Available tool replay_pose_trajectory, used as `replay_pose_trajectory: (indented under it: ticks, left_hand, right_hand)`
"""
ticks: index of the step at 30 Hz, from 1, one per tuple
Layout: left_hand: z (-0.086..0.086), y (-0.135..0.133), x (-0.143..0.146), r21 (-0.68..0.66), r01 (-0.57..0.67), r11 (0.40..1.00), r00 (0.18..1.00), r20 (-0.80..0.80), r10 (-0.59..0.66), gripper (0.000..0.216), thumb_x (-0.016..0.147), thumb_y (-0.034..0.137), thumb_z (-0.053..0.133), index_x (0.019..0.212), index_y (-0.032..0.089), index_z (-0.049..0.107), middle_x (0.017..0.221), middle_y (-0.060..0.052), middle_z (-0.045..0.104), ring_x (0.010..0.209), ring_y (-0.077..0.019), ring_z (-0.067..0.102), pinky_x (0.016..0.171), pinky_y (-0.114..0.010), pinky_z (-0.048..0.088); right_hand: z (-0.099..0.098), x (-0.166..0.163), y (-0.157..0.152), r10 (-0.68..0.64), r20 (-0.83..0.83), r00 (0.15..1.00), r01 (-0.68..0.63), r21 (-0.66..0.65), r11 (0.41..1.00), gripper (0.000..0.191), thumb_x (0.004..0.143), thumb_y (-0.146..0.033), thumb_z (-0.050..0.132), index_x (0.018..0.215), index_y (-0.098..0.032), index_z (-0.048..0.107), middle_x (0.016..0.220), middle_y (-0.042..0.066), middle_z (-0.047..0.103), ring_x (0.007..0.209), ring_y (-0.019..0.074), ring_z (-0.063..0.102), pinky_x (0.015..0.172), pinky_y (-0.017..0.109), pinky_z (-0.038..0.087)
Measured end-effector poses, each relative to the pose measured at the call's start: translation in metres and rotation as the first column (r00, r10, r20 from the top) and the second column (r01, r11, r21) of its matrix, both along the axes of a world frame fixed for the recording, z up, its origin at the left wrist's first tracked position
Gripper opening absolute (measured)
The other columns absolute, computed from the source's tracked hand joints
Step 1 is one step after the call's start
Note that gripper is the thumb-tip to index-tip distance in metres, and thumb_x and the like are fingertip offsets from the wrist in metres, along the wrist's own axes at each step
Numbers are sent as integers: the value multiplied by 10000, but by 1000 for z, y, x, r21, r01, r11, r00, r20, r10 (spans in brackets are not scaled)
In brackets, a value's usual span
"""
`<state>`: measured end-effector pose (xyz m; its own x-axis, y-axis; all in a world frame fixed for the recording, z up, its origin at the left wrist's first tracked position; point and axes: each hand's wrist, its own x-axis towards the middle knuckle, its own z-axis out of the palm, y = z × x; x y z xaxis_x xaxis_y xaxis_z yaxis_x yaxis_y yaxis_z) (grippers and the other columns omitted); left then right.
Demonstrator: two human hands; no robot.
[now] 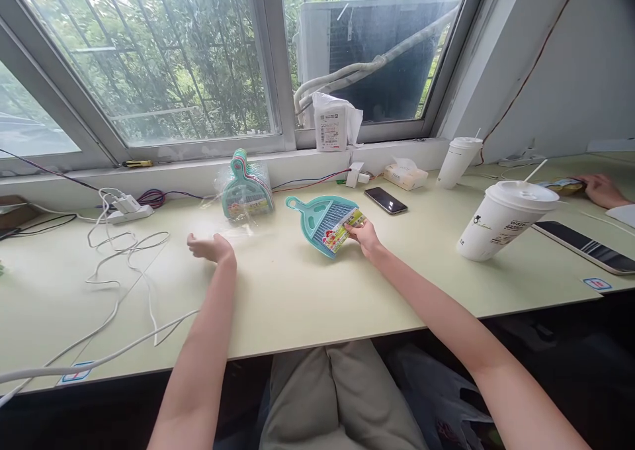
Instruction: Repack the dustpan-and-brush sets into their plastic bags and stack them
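Note:
My right hand [366, 237] pinches the right edge of a small teal dustpan-and-brush set [317, 228], at its printed cardboard label. The set is tilted just above or on the table, with its looped handle pointing left. Behind my left hand [212, 247], a stack of similar dustpan sets [247, 195] stands against the wall, partly wrapped in a clear plastic bag [241, 230]. Loose film from the bag spreads toward my left hand. The fingers of that hand are curled, and whatever they may grip is hidden.
White cables [119, 265] and a power strip [129, 212] lie left. A phone [385, 200], tissue pack [405, 173] and white cups [506, 222] stand right. Another person's hand [602, 190] is at far right near a larger phone [590, 246]. The table edge [307, 349] runs before my lap.

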<state>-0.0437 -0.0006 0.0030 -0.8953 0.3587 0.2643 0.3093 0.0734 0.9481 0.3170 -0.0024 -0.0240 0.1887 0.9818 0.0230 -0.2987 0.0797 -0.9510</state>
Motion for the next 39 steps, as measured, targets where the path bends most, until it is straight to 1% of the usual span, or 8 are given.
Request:
replay_pose_trajectory:
  ticks: [2,5,9,11,20,29,35,39]
  left_hand:
    - [10,-8,16,33,-77,996,982,-171,82,597,761,110,531,1318,174,326,1484,-213,238,1387,-343,201,1043,-589,257]
    - [19,-17,56,101,395,913,893,-275,-356,437,845,225,511,1272,217,421,1429,-144,369,1361,-303,298,1056,-499,311]
    - [3,-24,109,100,951,293,266,221,-938,508,870,517,459,1260,192,442,1060,-125,629,963,-260,628,821,-434,511]
    - [-12,-27,123,138,978,157,110,298,-948,584,806,509,580,1286,217,421,1072,-105,630,880,-237,643,742,-400,539]
    - [-22,-19,116,121,936,330,257,405,-877,432,717,469,669,1067,225,600,801,-30,635,707,-186,626,608,-305,517]
    - [-24,-23,120,92,964,249,202,356,-912,453,701,577,637,928,185,636,753,-23,628,694,-188,598,646,-305,462]
    - [-29,-22,121,35,983,180,163,280,-946,486,753,600,577,989,181,646,861,-47,651,813,-216,603,756,-325,447]
    - [-32,-23,122,16,987,161,156,174,-972,436,787,557,560,996,185,652,965,-54,651,925,-222,581,841,-321,423]
  right_hand:
    - [0,-4,-3,26,-17,1000,-26,4,1000,296,643,-167,761,852,-213,557,929,31,709,915,201,672,826,402,578]
    - [2,-11,-7,56,-38,998,-55,11,998,300,633,-184,775,857,-217,576,941,31,713,930,204,671,853,408,570]
    - [4,-17,-12,149,-21,989,-148,35,988,310,625,-219,793,867,-222,599,944,32,721,926,210,675,842,400,572]
    - [4,-17,-12,214,4,977,-214,8,977,288,651,-250,782,876,-211,606,945,45,724,882,206,684,803,380,582]
    - [-2,24,17,-130,80,988,135,-64,989,493,879,-628,299,1002,-223,553,1048,102,700,729,189,714,551,290,542]
    - [3,114,31,-590,-55,805,585,-91,806,456,890,-543,141,1206,-324,385,1144,73,650,792,147,697,591,268,520]
    - [13,52,13,-347,346,872,352,53,935,368,854,-508,341,1024,-241,529,913,59,674,652,163,629,562,291,478]
    - [12,-30,-17,-172,775,608,-170,339,925,260,848,-506,477,844,-287,616,913,37,683,903,251,610,773,400,480]
